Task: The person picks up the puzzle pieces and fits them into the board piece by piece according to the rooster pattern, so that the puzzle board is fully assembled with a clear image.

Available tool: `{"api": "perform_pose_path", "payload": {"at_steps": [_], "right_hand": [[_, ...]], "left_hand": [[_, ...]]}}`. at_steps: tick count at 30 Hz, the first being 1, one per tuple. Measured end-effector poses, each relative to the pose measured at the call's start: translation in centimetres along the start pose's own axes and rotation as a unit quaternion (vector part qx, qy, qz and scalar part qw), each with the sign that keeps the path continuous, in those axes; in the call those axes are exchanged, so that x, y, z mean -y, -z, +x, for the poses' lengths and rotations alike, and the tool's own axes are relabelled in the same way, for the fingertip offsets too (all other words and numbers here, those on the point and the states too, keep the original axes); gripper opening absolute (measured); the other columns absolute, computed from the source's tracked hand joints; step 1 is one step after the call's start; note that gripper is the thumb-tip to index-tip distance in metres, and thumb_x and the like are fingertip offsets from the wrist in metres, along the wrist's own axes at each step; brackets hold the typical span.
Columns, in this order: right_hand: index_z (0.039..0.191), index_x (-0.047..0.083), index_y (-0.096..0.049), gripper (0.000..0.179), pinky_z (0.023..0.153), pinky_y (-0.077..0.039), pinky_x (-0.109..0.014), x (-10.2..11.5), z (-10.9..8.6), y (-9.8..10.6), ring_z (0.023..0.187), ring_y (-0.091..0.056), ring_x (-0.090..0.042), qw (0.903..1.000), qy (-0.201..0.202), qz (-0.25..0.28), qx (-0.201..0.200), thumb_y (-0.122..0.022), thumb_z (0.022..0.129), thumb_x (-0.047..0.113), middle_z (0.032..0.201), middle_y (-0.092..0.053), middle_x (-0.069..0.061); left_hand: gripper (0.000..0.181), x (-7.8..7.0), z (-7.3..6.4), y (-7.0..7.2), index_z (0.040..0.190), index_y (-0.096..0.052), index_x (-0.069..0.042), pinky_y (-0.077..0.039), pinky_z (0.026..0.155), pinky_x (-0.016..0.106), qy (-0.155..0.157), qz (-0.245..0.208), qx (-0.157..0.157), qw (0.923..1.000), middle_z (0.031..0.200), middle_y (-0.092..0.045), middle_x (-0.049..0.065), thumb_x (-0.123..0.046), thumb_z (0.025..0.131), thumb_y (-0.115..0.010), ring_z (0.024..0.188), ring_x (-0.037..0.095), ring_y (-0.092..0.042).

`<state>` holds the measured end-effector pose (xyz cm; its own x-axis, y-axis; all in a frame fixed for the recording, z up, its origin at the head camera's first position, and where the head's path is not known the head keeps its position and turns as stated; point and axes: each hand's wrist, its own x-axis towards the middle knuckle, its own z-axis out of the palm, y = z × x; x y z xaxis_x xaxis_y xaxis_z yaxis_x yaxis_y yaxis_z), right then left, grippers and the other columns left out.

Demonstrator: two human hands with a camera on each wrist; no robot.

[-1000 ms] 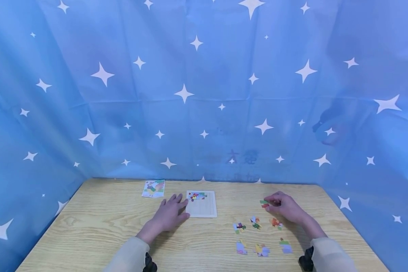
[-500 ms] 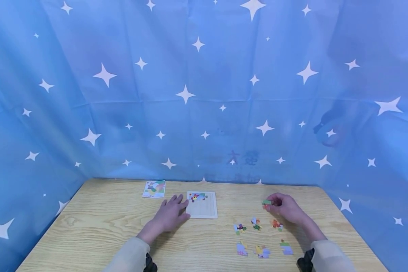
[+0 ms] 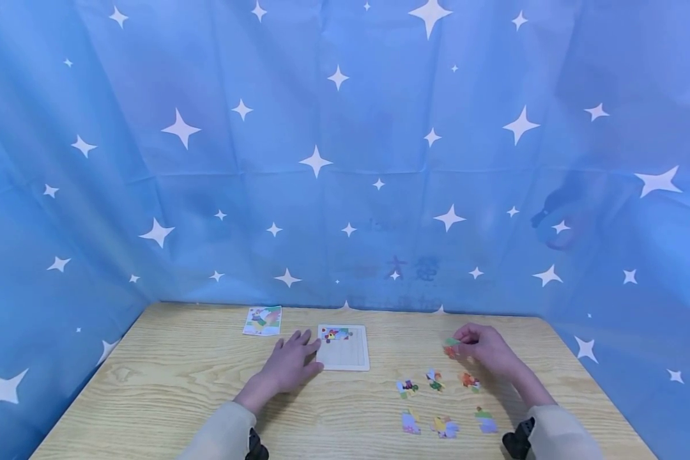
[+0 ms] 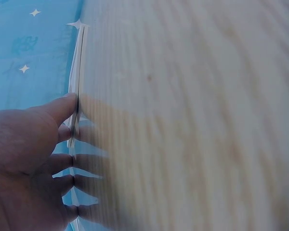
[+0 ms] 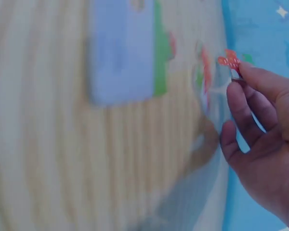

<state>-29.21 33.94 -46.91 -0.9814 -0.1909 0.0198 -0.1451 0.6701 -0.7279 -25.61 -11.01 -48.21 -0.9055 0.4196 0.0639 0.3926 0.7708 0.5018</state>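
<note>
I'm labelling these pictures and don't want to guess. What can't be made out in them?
Head view: part of the held puzzle piece, covered by the right hand.
Head view: fine details of the picture card, too small.
Left wrist view: the face of the white tray, seen nearly edge-on.
Right wrist view: the lilac piece, blurred and cut off by the top edge.

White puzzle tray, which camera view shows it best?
The head view, since it shows the white puzzle tray from above, with puzzle pieces near its far left corner. The left wrist view catches it almost edge-on by the left hand; the right wrist view doesn't show it.
</note>
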Motion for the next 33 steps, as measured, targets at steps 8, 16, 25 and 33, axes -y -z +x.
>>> {"api": "perform_pose_path", "payload": {"at_steps": [8,16,25,33], "right_hand": [[0.113,0.0,-0.068,0.018,0.073,-0.056,-0.038,3.0,1.7,-1.6,0.087,-0.065,-0.021,0.9996,0.015,0.02,0.013,-0.069,0.096,0.005,0.098,-0.068,-0.007],[0.107,0.001,-0.07,0.013,0.072,-0.056,-0.036,5.9,3.8,-5.0,0.084,-0.066,-0.019,0.9971,0.055,0.039,0.036,-0.072,0.095,0.005,0.092,-0.069,-0.005],[0.103,0.002,-0.07,0.009,0.068,-0.054,-0.032,8.1,5.1,-8.8,0.079,-0.065,-0.019,0.9938,0.078,0.054,0.057,-0.072,0.094,0.002,0.088,-0.069,-0.003],[0.103,0.004,-0.071,0.008,0.07,-0.053,-0.033,10.2,6.5,-11.1,0.083,-0.064,-0.016,0.9928,0.078,0.066,0.061,-0.072,0.095,0.005,0.092,-0.069,-0.003]], "left_hand": [[0.055,0.0,-0.1,0.1,0.145,-0.056,0.001,-0.022,0.113,0.073,0.003,0.001,-0.001,1.0,0.156,-0.039,0.029,-0.031,0.101,-0.066,0.146,0.051,-0.03],[0.055,0.0,0.0,0.4,0.146,-0.055,0.001,-0.021,0.113,0.072,0.005,0.0,0.002,1.0,0.157,-0.038,0.029,-0.03,0.102,-0.065,0.146,0.051,-0.029],[0.055,0.3,0.0,-0.2,0.146,-0.055,0.001,-0.022,0.112,0.073,-0.004,-0.001,0.005,1.0,0.156,-0.038,0.03,-0.03,0.102,-0.065,0.146,0.052,-0.03],[0.056,0.3,0.2,-0.2,0.147,-0.054,0.0,-0.022,0.113,0.073,-0.002,0.009,0.002,1.0,0.157,-0.038,0.029,-0.032,0.102,-0.064,0.146,0.051,-0.03]]}}
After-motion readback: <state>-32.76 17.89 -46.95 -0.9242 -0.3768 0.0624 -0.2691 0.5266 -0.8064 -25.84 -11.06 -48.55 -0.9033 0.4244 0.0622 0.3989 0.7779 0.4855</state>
